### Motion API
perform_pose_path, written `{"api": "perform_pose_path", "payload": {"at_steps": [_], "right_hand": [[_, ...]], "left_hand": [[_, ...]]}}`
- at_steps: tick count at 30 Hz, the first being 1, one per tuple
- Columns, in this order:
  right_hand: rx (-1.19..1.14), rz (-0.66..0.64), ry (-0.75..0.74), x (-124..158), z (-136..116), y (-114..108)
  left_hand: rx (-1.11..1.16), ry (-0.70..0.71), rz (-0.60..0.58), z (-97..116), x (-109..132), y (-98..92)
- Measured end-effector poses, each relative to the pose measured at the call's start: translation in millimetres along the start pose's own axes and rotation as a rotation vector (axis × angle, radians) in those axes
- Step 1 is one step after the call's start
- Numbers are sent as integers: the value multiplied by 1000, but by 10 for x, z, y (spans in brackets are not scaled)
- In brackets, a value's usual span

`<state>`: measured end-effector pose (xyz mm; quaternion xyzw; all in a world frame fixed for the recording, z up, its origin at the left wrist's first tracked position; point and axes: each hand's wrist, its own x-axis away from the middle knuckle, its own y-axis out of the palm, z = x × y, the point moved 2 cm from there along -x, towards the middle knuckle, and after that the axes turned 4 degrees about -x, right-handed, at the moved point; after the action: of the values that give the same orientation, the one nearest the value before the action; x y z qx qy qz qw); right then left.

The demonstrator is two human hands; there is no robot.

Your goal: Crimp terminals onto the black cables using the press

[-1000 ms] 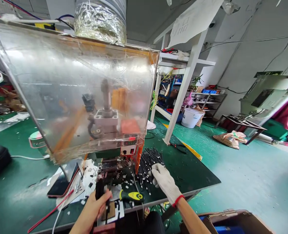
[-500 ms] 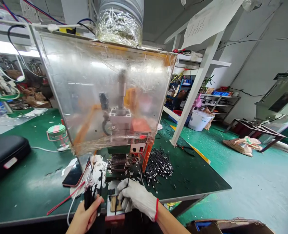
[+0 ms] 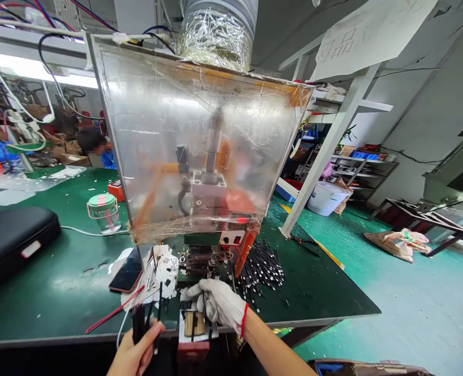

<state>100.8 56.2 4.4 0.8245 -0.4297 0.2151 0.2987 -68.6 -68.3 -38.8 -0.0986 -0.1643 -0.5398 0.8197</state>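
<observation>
Phone [image 3: 126, 272] left of machine [image 3: 208, 201], strips [image 3: 263, 266] right of it, jar [image 3: 104, 215] behind phone

Green floor [image 3: 344, 292], pale grey wall [image 3: 430, 94]

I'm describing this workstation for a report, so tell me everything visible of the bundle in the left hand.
The bundle is a sheaf of slim, straight black strips, plastic-looking, gripped by the bare left hand near the front edge of the green table. Most stand packed together, roughly upright; at least two stand apart on the right. One lower end looks pale. Their number and exact material can't be made out.
</observation>
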Motion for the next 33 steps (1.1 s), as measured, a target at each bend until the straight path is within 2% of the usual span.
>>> {"api": "perform_pose_path", "payload": {"at_steps": [3,7,9,16,24,33], "right_hand": [[48,26,32,44,-23,28],[113,99,-164,67,19,9],[116,121,-205,36,58,-12],[36,148,-175,-97,83,-24],[-73,152,-139,-104,29,-5],[-58,176,-108,-103,-1,12]], "left_hand": [[2,0,-12,-20,-5,-11],[-12,-5,-19,-29,-2,-19],[-18,-7,-14,-20,10,-13],[-43,-35,9,15,52,-9],[-54,-23,19,66,67,10],[-69,-5,46,89,130,50]]}}
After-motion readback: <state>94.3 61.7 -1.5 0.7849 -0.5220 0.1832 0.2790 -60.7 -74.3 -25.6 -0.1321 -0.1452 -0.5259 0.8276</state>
